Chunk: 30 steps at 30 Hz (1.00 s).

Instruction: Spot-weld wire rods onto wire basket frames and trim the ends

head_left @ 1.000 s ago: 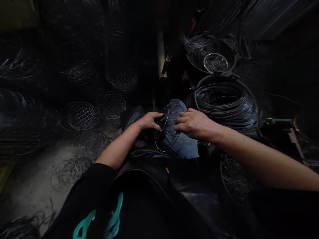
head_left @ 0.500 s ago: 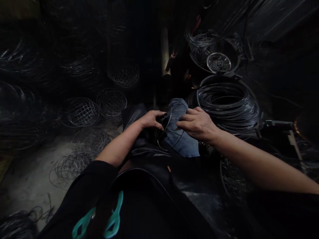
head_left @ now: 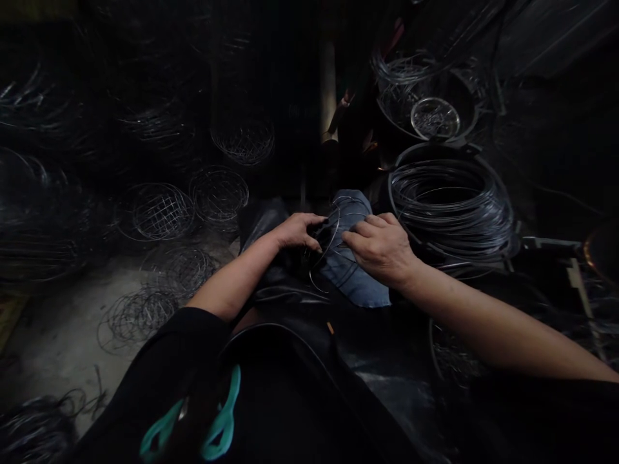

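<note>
A small round frame of thin bent wire (head_left: 337, 227) stands tilted over a blue denim cloth (head_left: 363, 291) on my lap. My left hand (head_left: 300, 232) curves round the frame's left side, thumb and forefinger apart at the wire; the other fingers are in shadow. On the opposite side, my right hand (head_left: 382, 248) is closed in a pinch on the frame's wire, its fingertips partly hidden. A loose wire end curls below my left thumb. Dark, shiny material covers my lap under the cloth.
A large coil of wire (head_left: 449, 212) sits in a tub at right, with a pan of wire pieces (head_left: 434, 119) behind it. Round wire meshes (head_left: 164, 216) and tangled wire (head_left: 138, 316) lie on the floor at left. Green-handled scissors or pliers (head_left: 222, 432) hang at my front.
The view has shifted slightly, so the surroundings at right sit farther right. My right hand has turned a little at the frame; my left hand keeps nearly the same place.
</note>
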Motion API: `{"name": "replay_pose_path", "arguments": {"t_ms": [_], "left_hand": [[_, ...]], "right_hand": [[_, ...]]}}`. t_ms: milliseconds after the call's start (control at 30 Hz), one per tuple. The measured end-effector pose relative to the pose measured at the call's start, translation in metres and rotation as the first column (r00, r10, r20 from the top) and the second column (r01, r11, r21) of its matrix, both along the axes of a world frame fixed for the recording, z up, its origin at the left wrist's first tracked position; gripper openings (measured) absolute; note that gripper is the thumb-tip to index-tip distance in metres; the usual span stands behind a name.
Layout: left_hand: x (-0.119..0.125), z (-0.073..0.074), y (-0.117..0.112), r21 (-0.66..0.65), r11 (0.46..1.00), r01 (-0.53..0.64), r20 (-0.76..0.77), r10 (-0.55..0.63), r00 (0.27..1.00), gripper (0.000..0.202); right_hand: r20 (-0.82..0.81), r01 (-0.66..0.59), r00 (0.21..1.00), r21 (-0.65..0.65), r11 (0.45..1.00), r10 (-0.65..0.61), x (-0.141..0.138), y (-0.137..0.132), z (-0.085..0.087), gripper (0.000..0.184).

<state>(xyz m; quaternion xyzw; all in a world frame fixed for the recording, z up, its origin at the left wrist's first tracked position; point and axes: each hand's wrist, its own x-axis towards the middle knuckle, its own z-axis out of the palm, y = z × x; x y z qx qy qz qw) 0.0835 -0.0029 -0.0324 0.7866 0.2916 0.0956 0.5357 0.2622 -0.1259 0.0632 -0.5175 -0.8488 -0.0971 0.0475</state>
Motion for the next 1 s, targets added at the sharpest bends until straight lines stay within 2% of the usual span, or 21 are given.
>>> {"name": "replay_pose_path", "arguments": {"t_ms": [100,200,267,367,467,567,667,833,1000], "left_hand": [[-0.001,-0.001,0.000,0.018,1.000,0.006,-0.010,-0.006,1.000,0.083],[-0.001,-0.002,0.000,0.037,0.999,0.028,-0.002,-0.027,1.000,0.083],[0.000,-0.001,-0.001,0.072,0.996,0.046,-0.010,-0.045,0.999,0.084],[0.003,0.001,-0.007,0.167,0.984,0.067,-0.056,-0.058,0.997,0.086],[0.007,0.001,-0.020,0.239,0.971,0.028,-0.081,-0.009,0.997,0.089],[0.012,0.001,-0.033,0.311,0.950,-0.022,-0.150,0.072,0.986,0.075],[0.014,0.001,-0.040,0.366,0.931,-0.005,-0.206,0.086,0.975,0.061],[0.015,0.007,-0.042,0.374,0.927,0.028,-0.275,0.081,0.958,0.059],[0.015,0.005,-0.043,0.355,0.935,0.012,-0.297,0.100,0.950,0.058]], "right_hand": [[-0.042,-0.010,0.999,-0.080,0.997,0.006,0.009,0.004,0.002,0.023],[-0.079,-0.116,0.992,-0.212,0.970,0.101,0.021,0.012,0.013,0.023],[-0.049,-0.169,0.986,-0.318,0.933,0.162,0.024,0.018,0.023,0.022],[0.040,-0.164,0.978,-0.466,0.869,0.206,0.019,0.025,0.038,0.019],[0.084,-0.153,0.968,-0.556,0.817,0.238,0.010,0.030,0.044,0.018],[0.033,-0.163,0.975,-0.568,0.807,0.220,0.009,0.034,0.039,0.024],[-0.049,-0.167,0.985,-0.531,0.831,0.166,0.012,0.036,0.030,0.026],[-0.096,-0.090,0.994,-0.508,0.857,0.047,0.013,0.036,0.022,0.026],[-0.118,-0.098,0.992,-0.512,0.854,0.043,0.013,0.032,0.028,0.026]]}}
